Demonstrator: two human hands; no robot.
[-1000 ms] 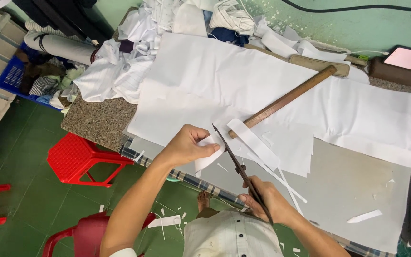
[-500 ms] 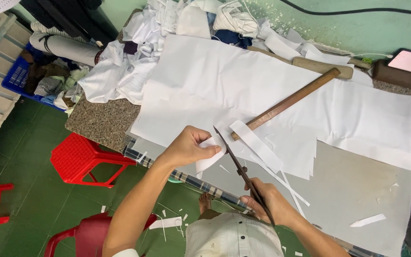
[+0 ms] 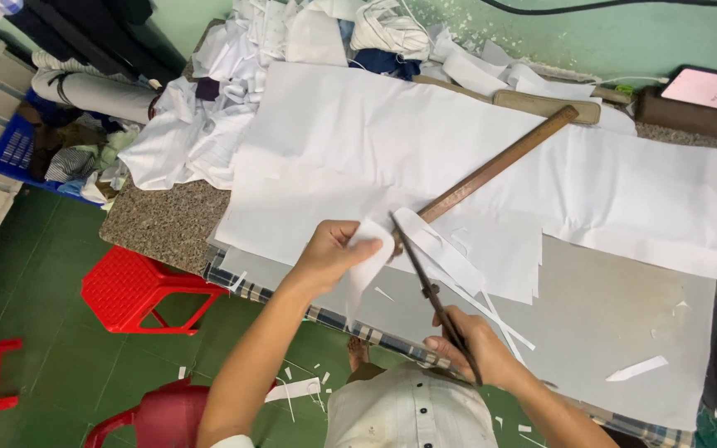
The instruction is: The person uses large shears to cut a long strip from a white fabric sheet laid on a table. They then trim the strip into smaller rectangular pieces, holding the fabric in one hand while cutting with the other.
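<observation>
Green tiled floor and a pale green wall frame a grey speckled table (image 3: 159,224), its near edge trimmed in checked cloth, covered by large white fabric sheets (image 3: 475,158).

Left hand (image 3: 325,253) pinches a small white cloth piece (image 3: 367,265) between thumb and fingers, just above the near edge. Right hand (image 3: 475,348) is clenched through the handles of long dark scissors (image 3: 425,278). The blades' long axis runs up and to the left from the right hand, the tips meeting the right edge of the held piece, so the left hand is the nearer one to the cut.

A flat wooden ruler (image 3: 499,166) lies diagonally toward the far right corner. Thin white offcut strips (image 3: 491,311) lie beside the scissors. The fabric looks limp and smooth, the scissors rigid metal.

A red plastic stool (image 3: 130,290) stands on the floor beyond the left edge.
</observation>
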